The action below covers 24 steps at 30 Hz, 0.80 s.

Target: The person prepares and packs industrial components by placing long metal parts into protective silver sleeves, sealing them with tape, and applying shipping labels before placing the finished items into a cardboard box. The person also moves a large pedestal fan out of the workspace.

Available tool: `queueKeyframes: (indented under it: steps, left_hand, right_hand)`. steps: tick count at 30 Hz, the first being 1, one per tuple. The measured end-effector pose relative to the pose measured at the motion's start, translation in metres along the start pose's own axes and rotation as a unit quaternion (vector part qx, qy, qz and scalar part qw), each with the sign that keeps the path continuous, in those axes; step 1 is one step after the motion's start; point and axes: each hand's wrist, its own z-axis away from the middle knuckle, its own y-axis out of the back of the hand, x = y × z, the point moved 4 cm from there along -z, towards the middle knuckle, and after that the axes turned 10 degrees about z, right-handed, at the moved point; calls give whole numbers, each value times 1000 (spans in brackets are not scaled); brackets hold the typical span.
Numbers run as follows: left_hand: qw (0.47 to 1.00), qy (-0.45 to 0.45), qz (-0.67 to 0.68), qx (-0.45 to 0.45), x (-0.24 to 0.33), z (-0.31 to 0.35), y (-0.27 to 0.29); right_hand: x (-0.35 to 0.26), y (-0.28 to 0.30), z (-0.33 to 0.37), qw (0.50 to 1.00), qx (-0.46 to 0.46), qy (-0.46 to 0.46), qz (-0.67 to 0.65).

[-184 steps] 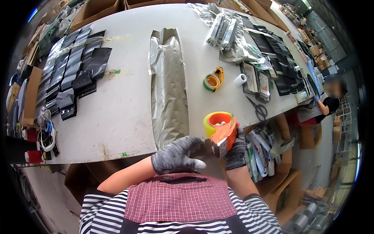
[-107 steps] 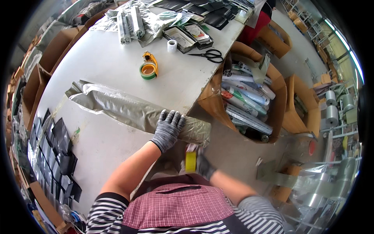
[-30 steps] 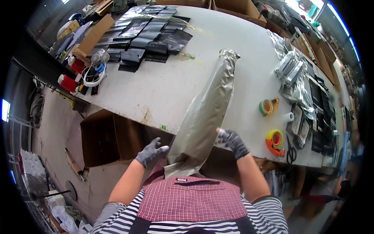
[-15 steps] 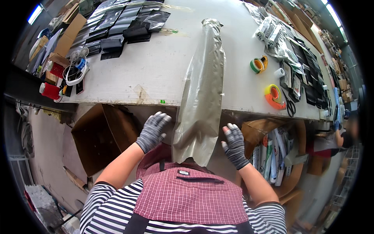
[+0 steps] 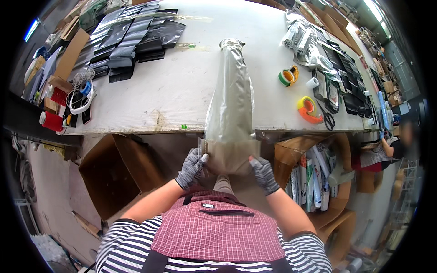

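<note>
Head view, looking down: a long grey-silver foil bag (image 5: 230, 104) lies lengthwise across the white tabletop (image 5: 173, 91), its near end hanging past the front edge; the gloved left hand (image 5: 191, 167) pinches the bag's left lower corner and the gloved right hand (image 5: 263, 173) its right lower corner, both closed on the film, apparently to keep the overhanging end flat and taut; the far end is gathered to a narrow neck. Right of the bag, apart from it: a green-and-orange tape roll (image 5: 287, 76), a yellow-orange tape dispenser (image 5: 308, 109), scissors (image 5: 327, 119); left, rows of black pouches (image 5: 129, 41); below the edge, an open cardboard box (image 5: 114, 175).
</note>
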Motion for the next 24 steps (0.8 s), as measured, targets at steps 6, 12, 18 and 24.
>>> queueKeyframes:
  steps: [6,12,18,24]
  left_hand:
    - [841,436,319,32,-65,17,-23]
    - [780,552,292,-39,-64,7,-29]
    - [771,576,271,-35,-47,-16,-45]
    - [812,534,236,4,-52,-20,-32]
  right_hand:
    - [62,-22,-36,906,-109,-258,-318]
    - [32,62,-101,970,-241,-23,16]
    - [-57,235,-287,659,266,294,640]
    - [-53,262,-372,675,139,230,687]
